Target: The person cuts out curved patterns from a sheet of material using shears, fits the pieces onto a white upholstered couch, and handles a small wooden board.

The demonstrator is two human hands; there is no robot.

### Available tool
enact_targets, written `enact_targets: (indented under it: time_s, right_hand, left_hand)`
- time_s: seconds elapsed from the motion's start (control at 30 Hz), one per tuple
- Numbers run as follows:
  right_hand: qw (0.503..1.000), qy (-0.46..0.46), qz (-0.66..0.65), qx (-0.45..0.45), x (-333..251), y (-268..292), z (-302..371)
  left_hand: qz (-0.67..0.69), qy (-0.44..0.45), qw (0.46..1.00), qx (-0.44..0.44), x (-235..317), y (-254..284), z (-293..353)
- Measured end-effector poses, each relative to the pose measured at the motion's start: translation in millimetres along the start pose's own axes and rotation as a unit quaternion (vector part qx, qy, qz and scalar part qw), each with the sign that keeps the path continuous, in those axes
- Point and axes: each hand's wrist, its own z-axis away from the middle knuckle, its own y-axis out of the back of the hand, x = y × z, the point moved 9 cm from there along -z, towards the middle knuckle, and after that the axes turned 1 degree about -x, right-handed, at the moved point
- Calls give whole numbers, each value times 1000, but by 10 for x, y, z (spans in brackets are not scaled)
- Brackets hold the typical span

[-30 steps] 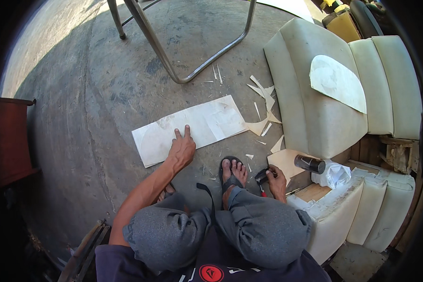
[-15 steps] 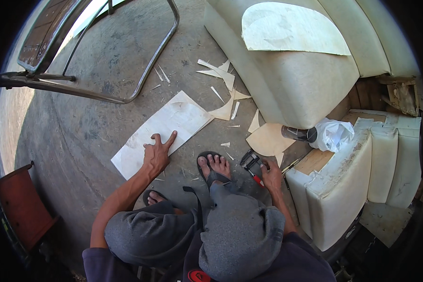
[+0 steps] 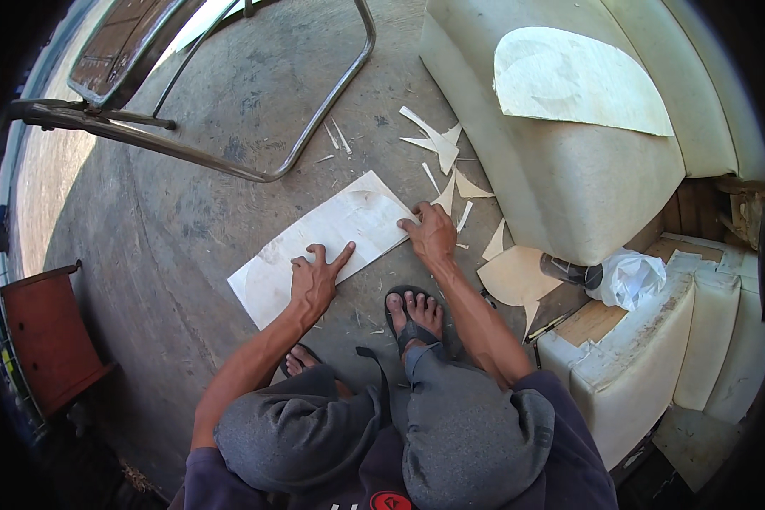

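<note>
A rounded piece (image 3: pixel 576 81) and offcuts (image 3: pixel 445 155) suggest some cutting is done; the straight-edged white sheet (image 3: pixel 336 216) on the floor (image 3: pixel 187 204) looks uncut. The left hand (image 3: pixel 314 283) spreads open over it; the right hand (image 3: pixel 434 235) curls at its edge, grip unclear.

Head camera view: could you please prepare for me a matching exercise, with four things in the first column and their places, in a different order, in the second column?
Things
1. Left hand
2. White plastic bag
3. Right hand
4. Rounded pale sheet

Places
A. On top of the large cream padded seat
B. At the right end of the white rectangular sheet
C. Over the middle of that rectangular sheet
D. Beside the dark cylinder

Right pairs: 1-C, 2-D, 3-B, 4-A
</note>
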Motion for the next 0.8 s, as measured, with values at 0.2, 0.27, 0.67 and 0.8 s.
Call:
enact_targets:
  time_s: [0.2, 0.27, 0.67, 0.8]
  right_hand:
    - [999, 3, -42, 11, 89, -3, -79]
    - [999, 4, -46, 18, 89, 17, -74]
    - [997, 43, -44, 42, 12, 50, -13]
    - [997, 43, -42, 52, 85, 96, -14]
  left_hand:
    - [2, -1, 1000, 18, 5, 15, 3]
    - [11, -4, 1000, 11, -2, 19, -5]
    - [4, -2, 998, 63, 22, 38, 54]
    - [156, -10, 985, 68, -169, 221, 11]
